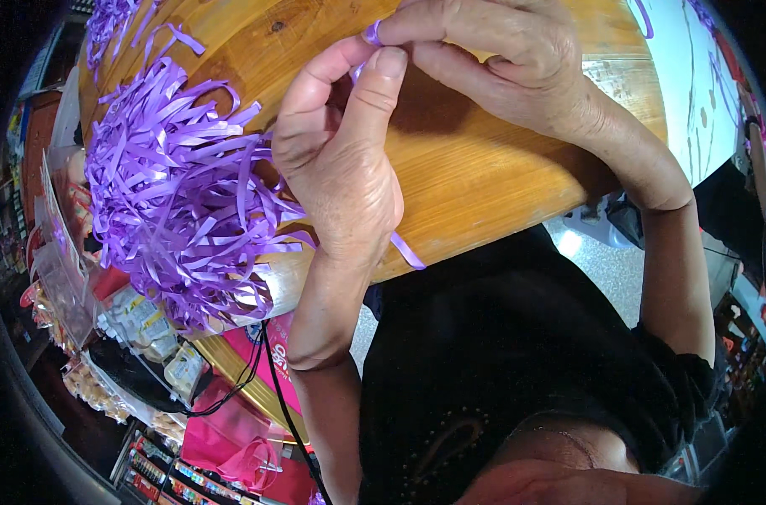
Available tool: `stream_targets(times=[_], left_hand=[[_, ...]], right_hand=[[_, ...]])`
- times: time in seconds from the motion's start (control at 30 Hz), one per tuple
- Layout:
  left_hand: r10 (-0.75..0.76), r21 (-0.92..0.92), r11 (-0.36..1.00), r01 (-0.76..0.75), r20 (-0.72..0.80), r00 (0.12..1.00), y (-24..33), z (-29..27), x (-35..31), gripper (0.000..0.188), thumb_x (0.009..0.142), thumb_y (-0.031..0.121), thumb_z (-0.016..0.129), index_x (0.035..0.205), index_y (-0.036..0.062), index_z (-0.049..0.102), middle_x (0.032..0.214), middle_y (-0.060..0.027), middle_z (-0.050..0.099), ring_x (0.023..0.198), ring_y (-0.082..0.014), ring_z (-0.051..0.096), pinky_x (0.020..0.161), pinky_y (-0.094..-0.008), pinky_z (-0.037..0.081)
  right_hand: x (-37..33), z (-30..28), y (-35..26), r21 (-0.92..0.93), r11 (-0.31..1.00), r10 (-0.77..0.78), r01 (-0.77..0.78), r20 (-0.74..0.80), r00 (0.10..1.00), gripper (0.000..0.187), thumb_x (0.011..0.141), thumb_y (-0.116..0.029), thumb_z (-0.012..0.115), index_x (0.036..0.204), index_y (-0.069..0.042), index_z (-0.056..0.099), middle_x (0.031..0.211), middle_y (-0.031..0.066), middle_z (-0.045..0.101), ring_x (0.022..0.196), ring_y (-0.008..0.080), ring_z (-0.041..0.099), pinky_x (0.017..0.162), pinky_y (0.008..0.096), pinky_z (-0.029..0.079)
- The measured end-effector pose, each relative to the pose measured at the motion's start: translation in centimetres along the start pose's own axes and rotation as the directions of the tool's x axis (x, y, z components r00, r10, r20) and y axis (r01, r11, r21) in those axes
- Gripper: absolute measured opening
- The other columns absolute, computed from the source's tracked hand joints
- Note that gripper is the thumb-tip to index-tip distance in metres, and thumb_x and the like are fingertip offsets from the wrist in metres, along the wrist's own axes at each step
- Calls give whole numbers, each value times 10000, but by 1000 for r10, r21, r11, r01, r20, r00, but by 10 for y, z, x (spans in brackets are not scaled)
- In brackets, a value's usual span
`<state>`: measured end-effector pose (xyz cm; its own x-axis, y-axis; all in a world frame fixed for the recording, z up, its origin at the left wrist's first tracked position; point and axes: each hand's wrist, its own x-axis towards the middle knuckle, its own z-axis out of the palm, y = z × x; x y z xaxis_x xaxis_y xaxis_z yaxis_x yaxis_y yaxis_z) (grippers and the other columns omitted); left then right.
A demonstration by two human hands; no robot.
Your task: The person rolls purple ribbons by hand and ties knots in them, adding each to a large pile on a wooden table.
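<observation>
A narrow purple ribbon (373, 34) is pinched between my two hands near the top of the view, over the wooden table. My left hand (341, 160) grips it between thumb and index finger, and the ribbon's loose tail (407, 252) shows below that hand's wrist side. Thumb and index finger of my right hand (509, 71) close on the ribbon where it bends round my left index fingertip. The exact fold is partly hidden by the fingers. Close by on the left lies a big heap of cut purple ribbons (177, 177), some touching my left hand.
The round wooden table (484, 168) curves in front of me. More purple ribbons (109, 25) lie at its far left. A white, dark-veined surface (694, 93) adjoins on the right. Below left are a black cable (282, 379), pink bags (219, 446) and packaged goods (147, 324).
</observation>
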<state>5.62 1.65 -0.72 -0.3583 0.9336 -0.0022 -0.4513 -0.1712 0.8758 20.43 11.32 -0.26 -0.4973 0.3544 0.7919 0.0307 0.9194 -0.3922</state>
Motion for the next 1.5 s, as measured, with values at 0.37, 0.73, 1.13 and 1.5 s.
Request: stream_targets(times=[0.37, 0.73, 1.13, 1.5], left_hand=[[67, 56, 996, -69, 38, 997, 2, -4, 2, 145, 921, -13, 749, 1062, -25, 717, 908, -1, 698, 798, -49, 601, 747, -189, 473], [-139, 114, 984, 136, 19, 990, 12, -8, 4, 118, 937, 33, 733, 1036, -32, 733, 817, 13, 678, 682, -31, 509, 622, -192, 360], [-219, 158, 967, 200, 115, 969, 23, -12, 18, 128, 917, 53, 763, 1011, -31, 740, 796, 2, 669, 637, -43, 482, 594, -195, 351], [61, 279, 958, -64, 18, 998, 14, -12, 9, 82, 915, 31, 768, 976, -17, 741, 778, 46, 653, 684, -7, 540, 597, -154, 392]], right_hand=[[4, -10, -7, 37, 974, 216, -225, 176, 960, 161, 902, -67, 731, 1052, -59, 674, 910, 87, 695, 838, 238, 698, 719, 341, 554], [2, -8, 6, -41, 980, -190, 196, 116, 975, 179, 870, -89, 713, 1028, -7, 700, 901, 87, 658, 789, 211, 644, 685, 336, 523], [49, -16, 40, -69, 796, -574, 601, 231, 786, 126, 854, -127, 714, 946, -47, 686, 845, 43, 601, 732, 196, 589, 627, 330, 476], [18, -19, 22, -21, 995, -86, 93, 232, 969, 139, 864, -155, 779, 941, -60, 711, 852, 61, 677, 790, 217, 665, 704, 344, 537]])
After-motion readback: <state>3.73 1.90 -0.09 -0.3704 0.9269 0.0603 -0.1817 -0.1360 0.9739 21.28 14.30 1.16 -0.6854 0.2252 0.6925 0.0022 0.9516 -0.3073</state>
